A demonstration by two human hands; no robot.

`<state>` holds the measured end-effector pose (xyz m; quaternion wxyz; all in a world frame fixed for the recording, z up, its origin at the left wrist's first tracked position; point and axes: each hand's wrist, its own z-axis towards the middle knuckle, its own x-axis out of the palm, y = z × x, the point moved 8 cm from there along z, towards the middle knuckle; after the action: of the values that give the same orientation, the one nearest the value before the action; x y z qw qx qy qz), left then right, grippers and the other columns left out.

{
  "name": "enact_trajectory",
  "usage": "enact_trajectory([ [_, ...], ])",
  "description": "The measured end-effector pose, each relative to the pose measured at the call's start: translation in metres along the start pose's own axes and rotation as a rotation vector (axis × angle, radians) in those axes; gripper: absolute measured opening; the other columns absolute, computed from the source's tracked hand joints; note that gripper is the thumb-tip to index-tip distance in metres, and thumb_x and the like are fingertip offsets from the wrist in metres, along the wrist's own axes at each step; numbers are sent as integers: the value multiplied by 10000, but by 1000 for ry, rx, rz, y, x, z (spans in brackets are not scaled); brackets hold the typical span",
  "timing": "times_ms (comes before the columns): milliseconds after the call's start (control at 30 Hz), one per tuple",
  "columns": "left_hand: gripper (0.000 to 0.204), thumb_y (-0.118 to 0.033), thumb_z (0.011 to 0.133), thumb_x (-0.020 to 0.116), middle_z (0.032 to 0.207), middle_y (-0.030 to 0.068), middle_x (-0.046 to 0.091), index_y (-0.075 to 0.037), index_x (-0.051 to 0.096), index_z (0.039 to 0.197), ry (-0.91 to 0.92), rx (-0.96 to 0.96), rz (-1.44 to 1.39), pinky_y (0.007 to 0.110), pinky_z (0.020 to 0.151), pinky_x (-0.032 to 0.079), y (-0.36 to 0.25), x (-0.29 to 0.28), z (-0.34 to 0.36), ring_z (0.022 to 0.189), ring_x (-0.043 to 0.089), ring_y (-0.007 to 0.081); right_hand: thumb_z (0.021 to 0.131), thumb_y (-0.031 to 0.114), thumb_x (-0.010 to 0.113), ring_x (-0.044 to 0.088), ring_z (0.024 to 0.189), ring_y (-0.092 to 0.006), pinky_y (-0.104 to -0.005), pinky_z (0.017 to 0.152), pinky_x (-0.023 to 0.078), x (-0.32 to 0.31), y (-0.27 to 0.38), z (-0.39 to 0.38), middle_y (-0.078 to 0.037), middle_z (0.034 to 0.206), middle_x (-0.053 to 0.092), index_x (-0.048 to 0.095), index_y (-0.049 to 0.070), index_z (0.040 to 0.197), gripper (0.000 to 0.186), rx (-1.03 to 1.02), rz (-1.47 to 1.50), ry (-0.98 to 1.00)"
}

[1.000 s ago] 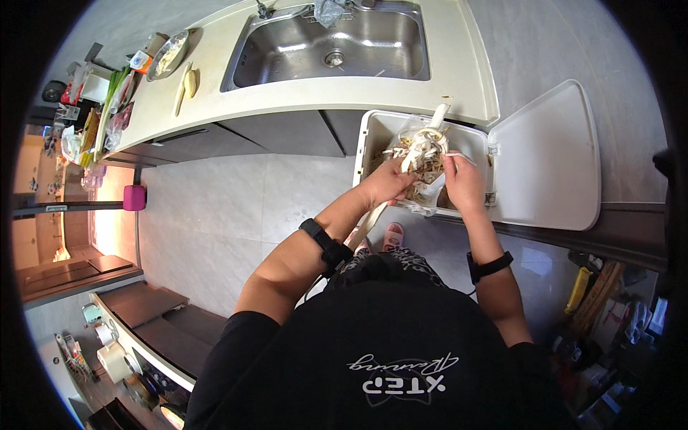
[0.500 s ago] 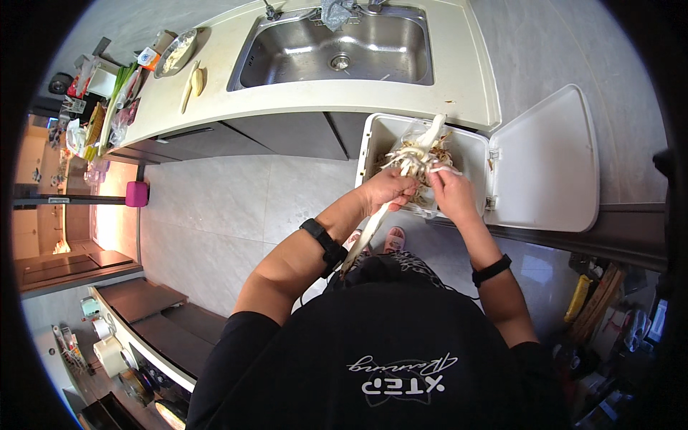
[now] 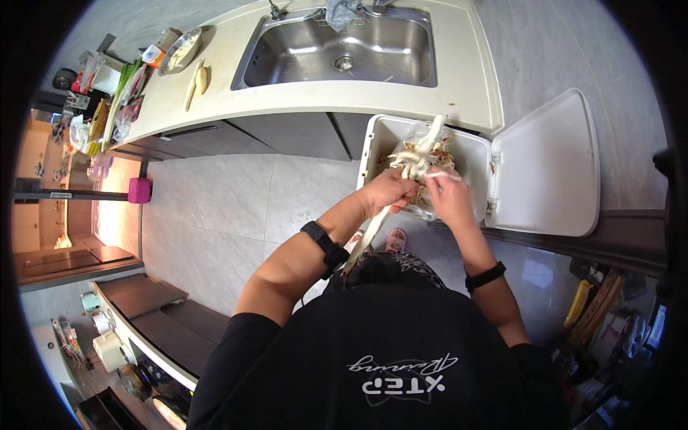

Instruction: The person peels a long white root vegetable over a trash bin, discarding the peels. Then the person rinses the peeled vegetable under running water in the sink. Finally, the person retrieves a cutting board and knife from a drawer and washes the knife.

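Observation:
My left hand [image 3: 390, 191] is closed around a long whitish stalk-like vegetable [image 3: 370, 236], its kind not certain. The stalk slants from near my waist up over an open white bin. Its upper end reaches toward the counter edge, with loose pale strips around its middle. On the right, my right hand [image 3: 451, 197] is closed in a pinch on a thin white strip [image 3: 446, 174] beside the stalk; its fingertips are partly blurred. Below both hands, the white bin [image 3: 368, 143] holds a plastic liner and a heap of pale and brownish peelings [image 3: 443, 154].
The bin's hinged lid [image 3: 546, 168] lies open to the right. Ahead is a cream counter [image 3: 287, 100] with a steel sink [image 3: 344, 63]. Two pale lengths of vegetable [image 3: 191, 89], a metal bowl [image 3: 179, 51] and green stalks [image 3: 129, 77] lie at the left. Pink slippers [image 3: 395, 240] show below.
My right hand has shifted slightly down and pulled a strip to the right, away from the stalk. My left hand keeps its hold in nearly the same place.

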<state>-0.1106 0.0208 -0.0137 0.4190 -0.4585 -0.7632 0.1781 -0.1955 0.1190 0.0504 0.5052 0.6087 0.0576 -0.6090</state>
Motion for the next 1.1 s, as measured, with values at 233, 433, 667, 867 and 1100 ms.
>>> enact_trajectory([
  [233, 86, -81, 892, 552, 664, -16, 465, -69, 489, 949, -2, 43, 67, 204, 322, 278, -6, 2, 1, 437, 386, 57, 912, 350, 555, 657, 745, -313, -432, 613, 509, -2, -11, 10, -109, 872, 677, 683, 117, 929, 267, 21, -58, 56],
  [433, 49, -91, 904, 524, 680, -24, 448, -73, 487, 931, 125, -1, -224, 180, 319, 267, -7, 8, -7, 435, 345, 31, 922, 344, 544, 638, 723, -354, -442, 625, 501, -6, -28, 5, -139, 848, 663, 661, 90, 931, 280, 177, 168, -95],
  [667, 117, -114, 917, 518, 647, -52, 408, -102, 484, 805, 303, -95, -516, 151, 312, 252, -3, 13, -19, 424, 312, 7, 926, 320, 555, 637, 783, -367, -426, 664, 500, 12, -39, 9, -159, 848, 667, 647, 60, 953, 276, 241, 143, 18],
  [867, 166, -111, 916, 516, 653, -63, 405, -98, 494, 1081, 299, -99, -542, 149, 304, 252, 2, 9, -20, 414, 293, 4, 940, 301, 536, 628, 771, -382, -440, 655, 493, 12, -28, 10, -171, 812, 655, 643, 63, 915, 263, 160, 247, -67],
  [1100, 226, -120, 923, 513, 635, -63, 382, -93, 502, 1147, 402, -119, -674, 153, 284, 240, -2, 11, -25, 396, 281, 6, 937, 266, 538, 629, 727, -373, -450, 620, 495, 15, -12, 5, -136, 818, 658, 630, 74, 921, 214, 74, 146, -58],
])
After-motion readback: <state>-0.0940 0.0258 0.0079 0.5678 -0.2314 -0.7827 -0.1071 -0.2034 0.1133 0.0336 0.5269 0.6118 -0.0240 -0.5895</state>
